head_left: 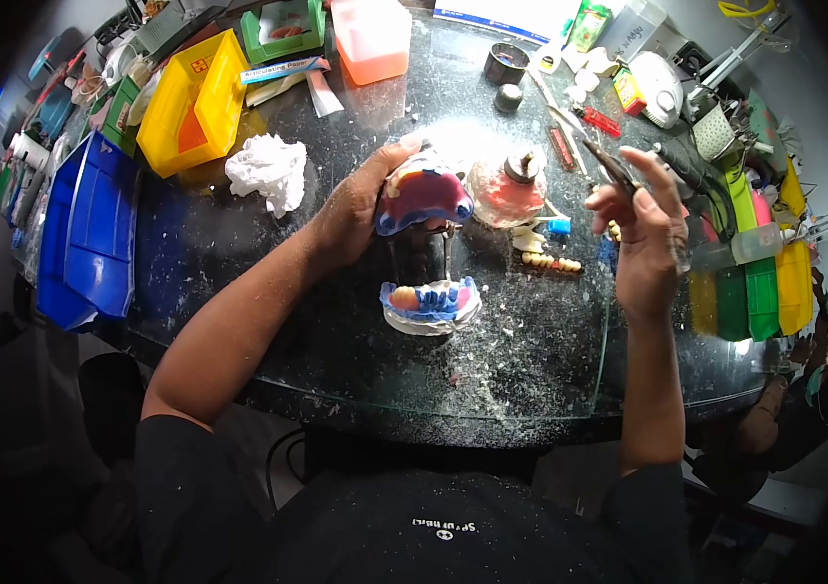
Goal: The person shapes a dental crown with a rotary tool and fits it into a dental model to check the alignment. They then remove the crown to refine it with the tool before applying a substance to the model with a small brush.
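My left hand point(355, 214) is wrapped round the side of a dental articulator's raised upper part, which bears an upper jaw model point(425, 201) with pink and blue wax. Below it, a white plaster lower jaw model point(431, 306) carries blue wax and tooth-coloured teeth. To the right, my right hand point(649, 229) is lifted, thumb and fingers closed on a slim dark hand tool point(612, 167); its exact kind I cannot tell. Between the hands sit another cast with pink material point(509, 195) and a row of artificial teeth point(551, 263).
White dust and crumbs cover the dark tabletop point(540, 360). Crumpled white tissue point(269, 173) lies left of the left forearm. Yellow point(196, 102) and blue point(90, 234) bins line the left edge. A black round container point(507, 63) stands behind the casts, and a handpiece cord point(716, 200) lies right.
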Tool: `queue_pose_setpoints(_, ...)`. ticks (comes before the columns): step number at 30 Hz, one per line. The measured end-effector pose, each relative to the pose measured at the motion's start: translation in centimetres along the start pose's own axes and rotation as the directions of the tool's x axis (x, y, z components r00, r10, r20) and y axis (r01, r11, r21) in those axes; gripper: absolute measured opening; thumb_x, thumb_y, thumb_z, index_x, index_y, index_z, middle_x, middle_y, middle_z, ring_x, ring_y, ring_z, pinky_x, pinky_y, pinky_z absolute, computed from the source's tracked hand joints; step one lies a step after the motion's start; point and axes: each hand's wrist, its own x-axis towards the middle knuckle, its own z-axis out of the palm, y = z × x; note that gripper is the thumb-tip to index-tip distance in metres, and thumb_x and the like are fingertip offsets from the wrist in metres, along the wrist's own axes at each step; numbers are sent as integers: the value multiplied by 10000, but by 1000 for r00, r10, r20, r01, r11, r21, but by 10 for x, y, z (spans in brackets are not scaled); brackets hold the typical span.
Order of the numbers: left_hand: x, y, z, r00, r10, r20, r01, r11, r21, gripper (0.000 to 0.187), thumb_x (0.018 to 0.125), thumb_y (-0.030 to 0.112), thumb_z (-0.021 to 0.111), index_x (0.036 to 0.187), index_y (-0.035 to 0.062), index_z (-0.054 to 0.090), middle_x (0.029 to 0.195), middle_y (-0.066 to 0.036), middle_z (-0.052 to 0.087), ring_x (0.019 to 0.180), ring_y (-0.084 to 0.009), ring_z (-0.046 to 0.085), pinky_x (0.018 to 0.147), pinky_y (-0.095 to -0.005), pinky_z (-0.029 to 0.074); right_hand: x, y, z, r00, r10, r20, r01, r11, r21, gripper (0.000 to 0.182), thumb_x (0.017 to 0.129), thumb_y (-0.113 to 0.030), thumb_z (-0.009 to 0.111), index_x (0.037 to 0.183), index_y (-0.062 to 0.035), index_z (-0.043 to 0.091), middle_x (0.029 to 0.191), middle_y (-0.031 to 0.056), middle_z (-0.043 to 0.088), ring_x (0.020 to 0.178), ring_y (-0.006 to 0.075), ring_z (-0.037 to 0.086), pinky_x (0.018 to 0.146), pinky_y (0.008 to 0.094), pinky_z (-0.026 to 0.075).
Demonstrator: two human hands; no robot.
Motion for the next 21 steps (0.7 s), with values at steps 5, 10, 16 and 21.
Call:
queue_pose_setpoints(5, -2, 8, 4, 1000, -9, 30, 10, 1000, -24, 549, 1027, 409, 262, 1035, -3, 625, 841, -102, 653, 777, -167, 629, 807, -279, 495, 2, 10, -23, 995, 96, 13, -96, 994, 50, 290, 931, -164, 539, 1128, 38, 609, 876, 165, 690, 709, 139, 622, 681, 258, 491)
queue_pose_setpoints(10, -1, 2, -3, 990, 106, 92, -113, 990, 79, 509, 1050, 349, 248, 1081, -19, 598, 867, -106, 652, 782, -168, 628, 818, -292, 497, 4, 13, -21, 997, 61, -57, -55, 994, 97, 262, 940, -139, 549, 1118, 38, 625, 913, 155, 688, 755, 141, 630, 688, 264, 489)
queue_pose_setpoints(16, -2, 5, 0, 989, 98, 113, -90, 993, -71, 453, 1055, 308, 269, 1148, -21, 565, 903, -118, 641, 791, -172, 622, 822, -288, 497, 3, 15, -24, 996, 79, -45, -73, 990, 118, 259, 930, -148, 557, 1103, 33, 623, 920, 156, 686, 763, 138, 630, 692, 263, 489)
queue_pose_setpoints(21, -2, 9, 3, 987, 98, 124, -108, 991, 74, 488, 1027, 392, 250, 1195, 18, 516, 915, -83, 635, 793, -145, 596, 798, -272, 472, 3, 14, -23, 994, 102, -43, -96, 988, 121, 263, 926, -159, 564, 1097, 31, 627, 918, 154, 688, 766, 135, 631, 692, 261, 488)
